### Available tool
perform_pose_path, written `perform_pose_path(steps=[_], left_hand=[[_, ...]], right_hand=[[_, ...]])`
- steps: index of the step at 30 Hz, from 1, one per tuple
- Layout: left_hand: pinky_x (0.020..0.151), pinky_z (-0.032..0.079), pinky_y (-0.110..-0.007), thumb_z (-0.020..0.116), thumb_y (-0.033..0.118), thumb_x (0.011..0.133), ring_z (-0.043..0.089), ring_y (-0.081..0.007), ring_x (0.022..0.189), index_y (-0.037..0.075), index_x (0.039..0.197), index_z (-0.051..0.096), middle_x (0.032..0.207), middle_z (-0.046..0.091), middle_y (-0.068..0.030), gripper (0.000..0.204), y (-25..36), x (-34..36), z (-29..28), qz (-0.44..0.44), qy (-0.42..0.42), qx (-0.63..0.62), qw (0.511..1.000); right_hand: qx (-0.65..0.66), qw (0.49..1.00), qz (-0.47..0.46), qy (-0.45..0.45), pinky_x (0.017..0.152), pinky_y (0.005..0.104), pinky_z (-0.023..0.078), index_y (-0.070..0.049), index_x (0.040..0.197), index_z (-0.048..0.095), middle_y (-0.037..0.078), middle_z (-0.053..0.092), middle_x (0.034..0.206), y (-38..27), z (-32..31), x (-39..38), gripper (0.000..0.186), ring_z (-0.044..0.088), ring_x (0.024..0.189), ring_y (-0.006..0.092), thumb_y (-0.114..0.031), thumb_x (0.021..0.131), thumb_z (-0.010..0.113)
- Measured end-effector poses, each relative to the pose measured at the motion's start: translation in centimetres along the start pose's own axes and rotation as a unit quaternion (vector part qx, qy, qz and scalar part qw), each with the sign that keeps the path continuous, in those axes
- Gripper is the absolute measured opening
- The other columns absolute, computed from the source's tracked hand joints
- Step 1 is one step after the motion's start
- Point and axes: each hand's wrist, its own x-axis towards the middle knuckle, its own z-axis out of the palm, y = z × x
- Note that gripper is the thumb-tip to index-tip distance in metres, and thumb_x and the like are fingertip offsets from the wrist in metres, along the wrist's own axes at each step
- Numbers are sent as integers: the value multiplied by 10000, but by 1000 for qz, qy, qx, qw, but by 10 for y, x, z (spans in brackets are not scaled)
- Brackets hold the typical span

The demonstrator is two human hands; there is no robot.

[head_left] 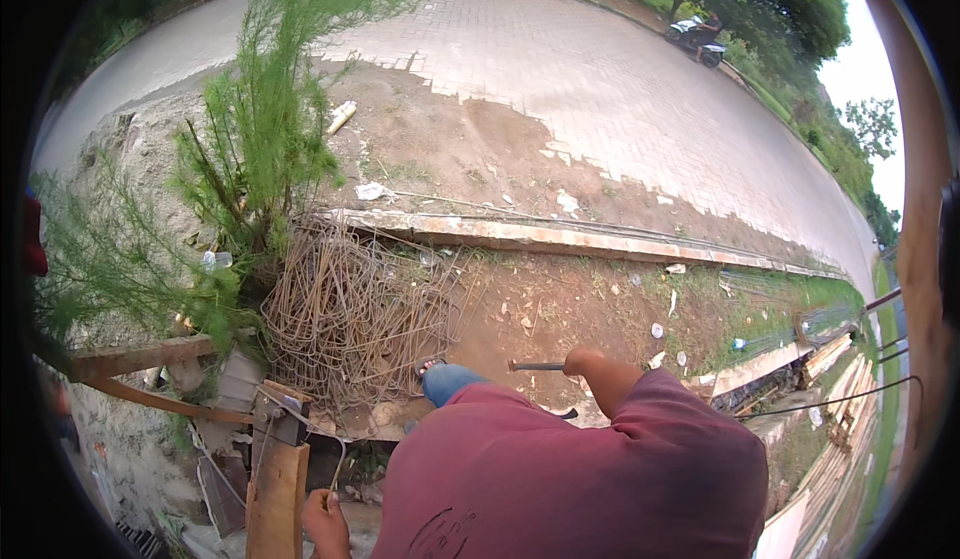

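Thin rod: bent metal (344, 449), its lower end in your left hand, its upper part curving over to the beam top.
Left hand: low at left (326, 522), fingers pinched together on the thin rod.
Wooden beam: just left of that hand (275, 494), a dark metal fitting (285, 419) at its upper end.
Right hand: out ahead of your maroon shirt (570, 459), clamped around one end of a metal bar (540, 366); the bar's other end points left, over bare soil.
Bent-rod pile: rusty tangle (350, 309) beyond the beam, your sandalled foot (430, 366) beside its right edge.
Shrub: feathery, green (290, 59), rising behind the pile.
Kerb: long pale strip (540, 236) past the soil.
Road: block-paved (600, 69), motorcycle (698, 41) with a person at its far edge.
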Motion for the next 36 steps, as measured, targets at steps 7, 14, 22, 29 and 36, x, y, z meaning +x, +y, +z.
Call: perform_pose_path(steps=[7, 14, 22, 29, 36], left_hand=[[675, 453, -421, 622, 105, 815, 586, -364, 750, 28, 870, 622, 790, 612, -167, 95, 12, -1, -25, 45, 93, -24, 994], [613, 468, -412, 601, 155, 844, 597, -367, 736, 67, 942, 614, 830, 615, -160, 132, 52, 5, -61, 84, 306, 78, 945], [474, 408, -305, 552, 232, 930, 496, -170, 504, 37, 983, 617, 640, 561, -75, 212, 111, -8, -84, -92, 386, -186, 899], [404, 304, -208, 496, 295, 961, 377, -65, 439, 60, 936, 589, 609, 503, -12, 254, 46, -7, 6, -347, 301, -470, 754], [392, 277, -221, 472, 301, 968, 372, -65, 444, 69, 903, 577, 602, 498, -5, 263, 49, 5, 34, -394, 331, -488, 705]], right_hand=[[37, 998, -33, -31, 625, 388, 496, 9, 880, 677, 147, 650, 748, -43, 2, 55, 373, 637, 676, 261, -334, 742, 627], [24, 988, -150, 20, 517, 380, 466, 35, 749, 636, 116, 600, 629, -116, -75, 71, 381, 593, 550, 226, -345, 752, 668], [-33, 970, -235, 58, 464, 373, 464, 23, 714, 626, 108, 587, 587, -145, -163, 122, 346, 580, 492, 231, -319, 748, 664], [-69, 970, -232, 9, 462, 388, 463, 34, 745, 625, 123, 579, 583, -130, -189, 215, 306, 582, 493, 238, -271, 754, 648], [-150, 966, -211, -1, 484, 388, 480, 50, 827, 654, 132, 602, 615, -123, -214, 265, 293, 591, 509, 238, -241, 786, 651]])
